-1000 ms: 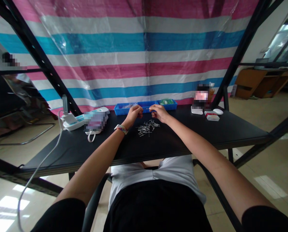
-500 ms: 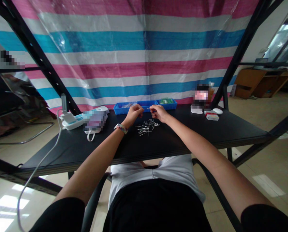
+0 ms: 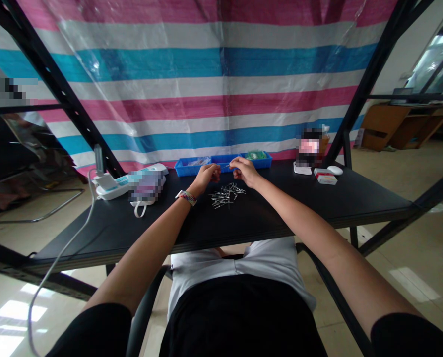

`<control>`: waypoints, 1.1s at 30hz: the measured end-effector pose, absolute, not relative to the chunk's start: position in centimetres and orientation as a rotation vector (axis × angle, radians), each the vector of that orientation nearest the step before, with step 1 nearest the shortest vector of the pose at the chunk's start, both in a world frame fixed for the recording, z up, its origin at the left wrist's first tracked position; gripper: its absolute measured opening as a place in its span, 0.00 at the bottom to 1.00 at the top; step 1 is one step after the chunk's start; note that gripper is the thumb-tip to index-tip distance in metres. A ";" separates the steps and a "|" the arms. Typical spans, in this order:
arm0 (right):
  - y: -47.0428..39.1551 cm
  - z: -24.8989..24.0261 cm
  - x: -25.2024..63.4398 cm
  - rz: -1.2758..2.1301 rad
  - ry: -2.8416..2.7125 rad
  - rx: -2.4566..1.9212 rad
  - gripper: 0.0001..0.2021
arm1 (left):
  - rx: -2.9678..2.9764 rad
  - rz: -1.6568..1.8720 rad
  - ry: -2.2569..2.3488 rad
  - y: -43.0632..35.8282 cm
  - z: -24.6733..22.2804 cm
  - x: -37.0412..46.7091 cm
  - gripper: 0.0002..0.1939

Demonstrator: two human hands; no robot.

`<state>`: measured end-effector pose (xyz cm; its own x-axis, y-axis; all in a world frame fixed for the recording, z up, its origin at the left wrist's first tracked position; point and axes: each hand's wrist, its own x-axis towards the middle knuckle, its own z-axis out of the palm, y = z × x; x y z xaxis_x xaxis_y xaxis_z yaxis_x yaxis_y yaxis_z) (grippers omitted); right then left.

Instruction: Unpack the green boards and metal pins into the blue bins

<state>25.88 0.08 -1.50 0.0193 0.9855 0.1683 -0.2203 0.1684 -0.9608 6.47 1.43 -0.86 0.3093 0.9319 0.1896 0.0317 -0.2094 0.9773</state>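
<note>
A thin pin (image 3: 225,165) is pinched by the right hand (image 3: 242,168). The left hand (image 3: 209,175) is curled at its left end; its grip cannot be told. The pin is best held lightly and level, between tray (image 3: 188,171), far, and pile (image 3: 226,196), near. The box's (image 3: 325,178) print cannot be read.

Pile (image 3: 227,196) on table (image 3: 310,198), before tray (image 3: 221,162); mouse (image 3: 335,170) right.

Fingers of the right hand (image 3: 245,172) slightly higher than before
</note>
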 end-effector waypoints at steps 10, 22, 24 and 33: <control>0.2 -1.5 25.9 1.208 -1.085 -0.948 0.06 | 1.453 1.175 0.900 1.0 -0.5 6.5 0.15; 0.1 -1.3 26.1 1.284 -1.012 -0.928 0.07 | 1.488 1.208 0.881 1.2 -0.6 6.6 0.17; 0.1 -1.2 26.1 1.246 -1.034 -0.934 0.07 | 1.531 1.187 0.899 1.2 -0.6 6.5 0.14; 1.8 -2.0 28.0 0.739 -1.152 -1.050 0.06 | 2.405 0.822 1.155 0.4 -0.5 5.5 0.05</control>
<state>28.01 1.84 -2.00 0.2739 0.8924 0.3587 0.0453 0.3606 -0.9316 5.48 0.40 -0.47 0.4995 0.7924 0.3502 0.5903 -0.6072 0.5318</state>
